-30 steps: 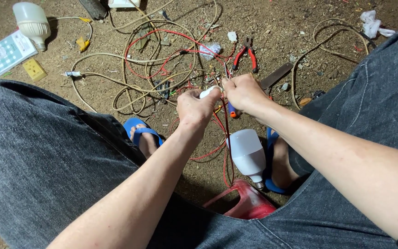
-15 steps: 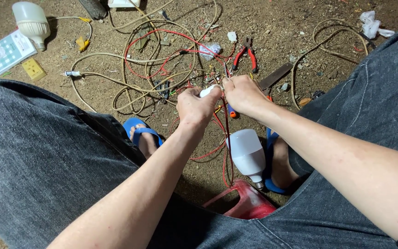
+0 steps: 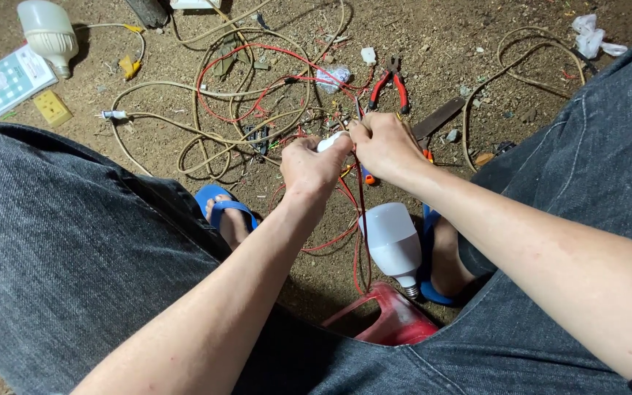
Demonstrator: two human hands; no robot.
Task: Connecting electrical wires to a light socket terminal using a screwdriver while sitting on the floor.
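My left hand point(image 3: 313, 165) is closed around a small white lamp socket point(image 3: 328, 141), of which only the top shows. My right hand point(image 3: 383, 145) touches it from the right and pinches thin red wires point(image 3: 360, 212) that hang down from between both hands. Below the hands a white bulb point(image 3: 392, 239) lies on the dirt floor beside my right foot. Red-handled pliers point(image 3: 390, 85) lie on the ground just beyond my right hand.
Beige cable loops point(image 3: 206, 124) and red wire point(image 3: 257, 80) tangle on the dirt beyond my hands. A second white bulb point(image 3: 49, 34), a printed box point(image 3: 7, 80) and a yellow socket block point(image 3: 52, 108) lie far left. My blue sandals point(image 3: 220, 208) and red stool point(image 3: 393, 322) are below.
My hands stay pressed together on the socket and wires, with only slight finger movement. Nothing else has shifted.
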